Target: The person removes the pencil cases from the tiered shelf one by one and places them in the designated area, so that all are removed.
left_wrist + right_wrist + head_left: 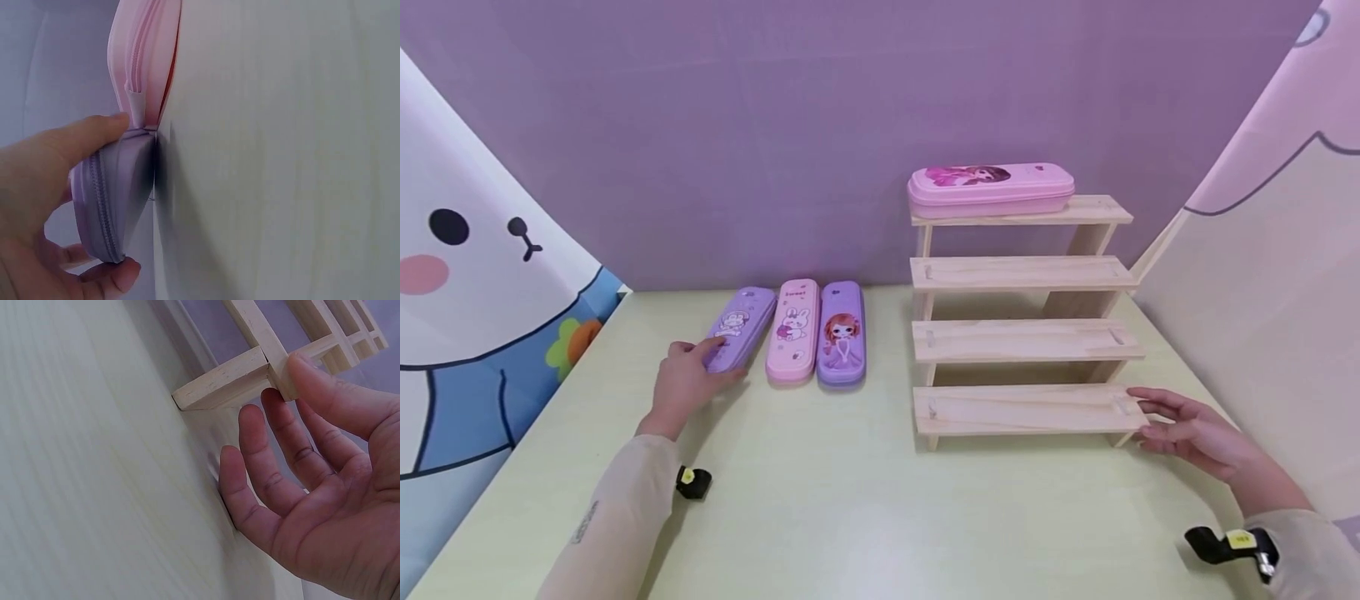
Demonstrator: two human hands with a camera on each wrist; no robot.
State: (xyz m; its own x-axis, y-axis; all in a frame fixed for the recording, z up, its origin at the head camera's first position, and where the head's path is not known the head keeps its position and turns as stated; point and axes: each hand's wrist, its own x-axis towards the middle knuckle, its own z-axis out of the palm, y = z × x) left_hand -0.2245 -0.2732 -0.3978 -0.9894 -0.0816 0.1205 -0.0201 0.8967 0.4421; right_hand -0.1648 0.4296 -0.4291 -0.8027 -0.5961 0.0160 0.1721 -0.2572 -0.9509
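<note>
My left hand (688,383) grips the near end of a purple zip pencil case (741,329), thumb on one side and fingers on the other. That case lies tilted beside a pink rabbit pencil case (793,332); a purple case with a red-haired girl (842,335) lies alongside. In the left wrist view the gripped case (128,194) shows its zipped end, slightly raised off the surface. At the right, my right hand (1198,437) pinches the end of the lowest board of a wooden stepped shelf (1030,410) between thumb and fingertips.
On the shelf's top step rests a pink pencil case (992,190) with a girl printed on it. A purple cloth (737,150) hangs behind the pale table (865,517). Cartoon-printed cloths (482,275) stand at both sides.
</note>
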